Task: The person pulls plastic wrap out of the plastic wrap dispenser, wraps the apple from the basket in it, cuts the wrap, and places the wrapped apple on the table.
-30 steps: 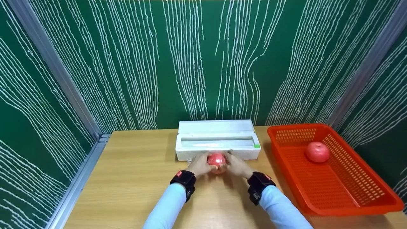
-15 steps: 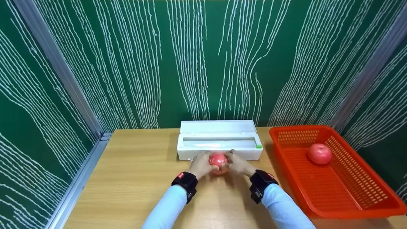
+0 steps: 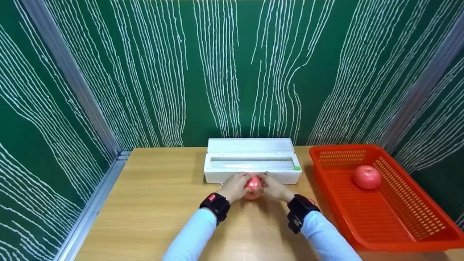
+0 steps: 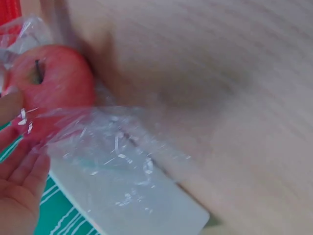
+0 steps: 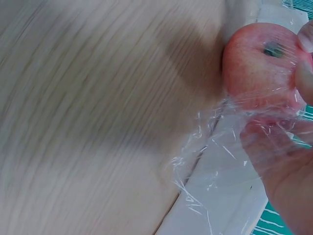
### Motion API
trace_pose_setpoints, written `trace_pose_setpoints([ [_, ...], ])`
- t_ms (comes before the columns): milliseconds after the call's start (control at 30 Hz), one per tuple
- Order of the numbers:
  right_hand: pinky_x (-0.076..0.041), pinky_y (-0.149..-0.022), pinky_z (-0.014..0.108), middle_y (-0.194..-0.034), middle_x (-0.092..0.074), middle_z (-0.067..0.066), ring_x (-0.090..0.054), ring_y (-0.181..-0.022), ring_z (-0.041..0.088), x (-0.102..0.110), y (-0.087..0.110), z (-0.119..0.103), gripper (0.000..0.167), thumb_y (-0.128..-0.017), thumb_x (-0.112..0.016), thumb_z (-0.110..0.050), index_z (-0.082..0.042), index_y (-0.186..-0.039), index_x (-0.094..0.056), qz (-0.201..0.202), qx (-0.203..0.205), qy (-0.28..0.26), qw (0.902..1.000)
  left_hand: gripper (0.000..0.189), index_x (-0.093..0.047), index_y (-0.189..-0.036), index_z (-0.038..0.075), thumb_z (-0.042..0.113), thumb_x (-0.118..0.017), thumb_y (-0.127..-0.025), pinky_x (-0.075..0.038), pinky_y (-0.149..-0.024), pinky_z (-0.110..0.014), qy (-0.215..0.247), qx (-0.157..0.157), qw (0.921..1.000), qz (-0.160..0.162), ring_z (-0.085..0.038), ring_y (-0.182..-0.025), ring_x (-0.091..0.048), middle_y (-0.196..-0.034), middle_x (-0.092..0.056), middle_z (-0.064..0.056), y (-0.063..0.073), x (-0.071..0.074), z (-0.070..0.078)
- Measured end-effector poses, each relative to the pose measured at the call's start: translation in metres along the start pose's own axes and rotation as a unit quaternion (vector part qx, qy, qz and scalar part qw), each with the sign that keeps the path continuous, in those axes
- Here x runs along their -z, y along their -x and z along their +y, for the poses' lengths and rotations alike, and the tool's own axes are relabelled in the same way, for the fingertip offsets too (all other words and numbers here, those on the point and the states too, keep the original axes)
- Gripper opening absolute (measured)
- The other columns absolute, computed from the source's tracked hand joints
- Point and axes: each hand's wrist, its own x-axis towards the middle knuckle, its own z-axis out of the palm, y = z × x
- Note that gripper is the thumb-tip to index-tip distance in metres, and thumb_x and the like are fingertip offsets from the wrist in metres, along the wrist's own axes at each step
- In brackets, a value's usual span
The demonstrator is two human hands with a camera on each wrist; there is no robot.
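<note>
A red apple [image 3: 253, 186] sits on the wooden table between both hands, in front of a long white box. Clear cling film [image 4: 112, 142] covers part of the apple, its loose crumpled edges spreading out at both sides over the box front. My left hand [image 3: 233, 187] grips the apple's left side through the film, thumb near the stem in the left wrist view. From the right, my right hand [image 3: 276, 187] holds the apple; in the right wrist view film [image 5: 195, 181] stretches across its fingers. The apple's far side is hidden by the hands.
The white box [image 3: 217, 177] has its lid raised at the back, a film roll inside and a green tab at its right end. An orange-red plastic basket [image 3: 384, 224] stands at the right, holding another apple [image 3: 367, 177]. Green panels with white wavy lines enclose the table.
Both hands stay around the apple, with the left fingers shifting over its top. The whole scene slides slightly to the right in the head view.
</note>
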Motion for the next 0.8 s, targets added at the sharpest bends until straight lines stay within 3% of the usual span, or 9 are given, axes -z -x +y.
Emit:
trace_pose_setpoints([
  [167, -0.032, -0.105, 0.049, -0.131, -0.046, 0.023, -0.045, -0.121, 0.035, 0.002, 0.003, 0.000, 0.056, -0.083, -0.062, -0.007, 0.002, -0.134, -0.039, 0.011, -0.002, -0.016, 0.9998, 0.036, -0.060, -0.116, 0.008, 0.015, -0.066, -0.081, -0.049, -0.088, -0.032, -0.004, 0.009, 0.9995, -0.030, -0.023, -0.102, -0.059, -0.111, -0.063, -0.009, -0.005, 0.009, 0.007],
  [333, -0.037, -0.101, 0.049, -0.127, -0.050, 0.022, -0.049, -0.116, 0.034, 0.005, 0.006, 0.005, 0.054, -0.084, -0.062, -0.009, 0.003, -0.132, -0.040, 0.005, 0.001, -0.007, 1.0000, 0.020, -0.064, -0.102, 0.006, 0.013, -0.062, -0.083, -0.050, -0.077, -0.029, -0.026, 0.023, 0.9988, -0.035, -0.018, -0.086, -0.059, -0.093, -0.062, -0.006, -0.007, 0.013, 0.011],
  [500, -0.042, -0.096, 0.050, -0.123, -0.050, 0.022, -0.052, -0.111, 0.037, 0.013, 0.012, 0.007, 0.052, -0.084, -0.064, -0.016, 0.004, -0.128, -0.045, 0.007, -0.008, 0.010, 0.9999, 0.017, -0.064, -0.095, 0.006, 0.015, -0.064, -0.081, -0.049, -0.072, -0.027, -0.036, 0.032, 0.9982, -0.037, -0.017, -0.079, -0.057, -0.087, -0.058, -0.004, -0.009, 0.014, 0.011],
  [667, -0.043, -0.093, 0.050, -0.117, -0.054, 0.021, -0.052, -0.107, 0.037, 0.036, 0.017, 0.006, 0.045, -0.080, -0.067, -0.014, 0.005, -0.118, -0.054, 0.053, 0.016, 0.062, 0.9965, 0.019, -0.065, -0.091, 0.007, 0.018, -0.070, -0.076, -0.049, -0.074, -0.030, -0.047, 0.025, 0.9983, -0.023, -0.019, -0.081, -0.057, -0.087, -0.058, -0.004, -0.009, 0.015, 0.007],
  [800, -0.044, -0.091, 0.049, -0.113, -0.057, 0.025, -0.055, -0.104, 0.039, 0.064, 0.022, 0.012, 0.040, -0.076, -0.068, -0.004, 0.008, -0.112, -0.057, 0.099, 0.035, 0.125, 0.9866, 0.024, -0.064, -0.093, 0.007, 0.019, -0.071, -0.074, -0.049, -0.076, -0.031, -0.025, 0.030, 0.9987, -0.033, -0.019, -0.082, -0.057, -0.089, -0.057, -0.003, -0.009, 0.014, 0.009],
])
